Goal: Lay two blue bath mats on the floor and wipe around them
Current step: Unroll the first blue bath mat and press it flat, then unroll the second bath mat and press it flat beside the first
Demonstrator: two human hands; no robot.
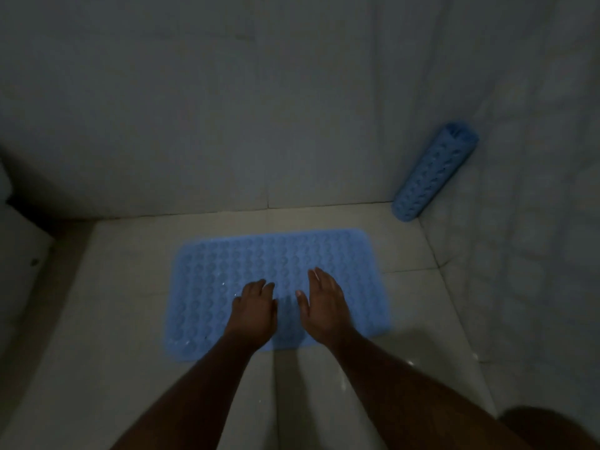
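Nearest me, both bare forearms reach forward over the glossy pale tiled floor (130,368), which shows grout lines and a few bright glints in very dim light. My left hand (255,311) and right hand (324,303) sit side by side, close but apart, over the near half of the flat blue rubber bath mat with a bumpy raised pattern (224,271). The left fingers (259,284) bend loosely downward and hold nothing; the right fingers (316,276) are fairly straight and together, thumb out, also holding nothing. I cannot tell whether either palm actually touches the mat. The mat lies unrolled, its long side running along the far edge of the floor, a strip of bare tile between it and the wall.

Beyond it rises the plain pale tiled far wall (227,108). In the far right corner of the floor, the second blue rubber bath mat, rolled into a tube (435,172), stands on end and tilts against the patterned right wall (535,206). A white fixture (19,254) fills the left edge; I cannot make out what it is.
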